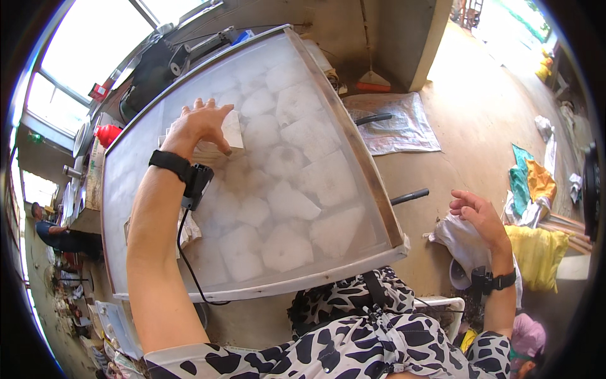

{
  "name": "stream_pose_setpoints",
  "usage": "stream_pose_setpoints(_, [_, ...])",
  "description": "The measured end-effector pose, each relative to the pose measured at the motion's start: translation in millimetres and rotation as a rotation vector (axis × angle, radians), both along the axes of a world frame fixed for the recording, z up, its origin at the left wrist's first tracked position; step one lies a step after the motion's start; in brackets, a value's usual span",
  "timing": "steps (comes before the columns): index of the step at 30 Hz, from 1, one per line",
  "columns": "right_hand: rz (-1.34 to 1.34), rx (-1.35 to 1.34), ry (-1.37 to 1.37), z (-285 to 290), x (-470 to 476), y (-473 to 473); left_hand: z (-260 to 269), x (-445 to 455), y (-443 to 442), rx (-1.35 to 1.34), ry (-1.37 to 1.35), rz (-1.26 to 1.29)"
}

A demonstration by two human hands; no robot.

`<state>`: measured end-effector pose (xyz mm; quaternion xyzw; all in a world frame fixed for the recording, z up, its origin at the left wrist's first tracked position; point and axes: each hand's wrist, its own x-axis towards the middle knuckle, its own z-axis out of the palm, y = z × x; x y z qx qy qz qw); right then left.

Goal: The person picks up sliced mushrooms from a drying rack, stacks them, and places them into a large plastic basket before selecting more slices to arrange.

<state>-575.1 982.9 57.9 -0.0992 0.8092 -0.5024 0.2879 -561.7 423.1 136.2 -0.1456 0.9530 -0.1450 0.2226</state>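
My left hand reaches over a pale rectangular block, its fingers spread across the top and the thumb down at the near edge. The block rests on a wooden-framed panel covered with a hazy, translucent sheet. Through the sheet several whitish, rounded and angular pieces show; their material is unclear. Part of the block is hidden under the hand. Off the panel's right side, my right hand hangs in the air with loosely bent fingers and nothing in it. A folded whitish piece lies beside my left forearm.
Two dark-gripped handles jut from the panel's right side. Beyond them a woven sack lies flat near a broom. White cloth and a yellow sack sit at right. A person stands far left.
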Motion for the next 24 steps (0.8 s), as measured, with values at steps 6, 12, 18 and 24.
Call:
stream_pose_setpoints(6, [0.009,-0.066,-0.057,-18.3,-39.4,0.4,3.4,-13.4,11.3,-0.051,-0.131,0.012])
stream_pose_setpoints(12, [0.131,-0.076,-0.109,-40.6,-119.6,7.1,3.7,-22.2,10.2,-0.069,-0.195,0.022])
stream_pose_setpoints(18, [0.196,-0.076,-0.12,-33.7,-194.3,9.1,12.3,-16.1,24.4,-0.169,-0.105,0.154])
stream_pose_setpoints(24, [0.296,-0.1,-0.114,-35.2,-247.1,-23.4,14.0,-34.7,54.5,0.138,0.269,0.421])
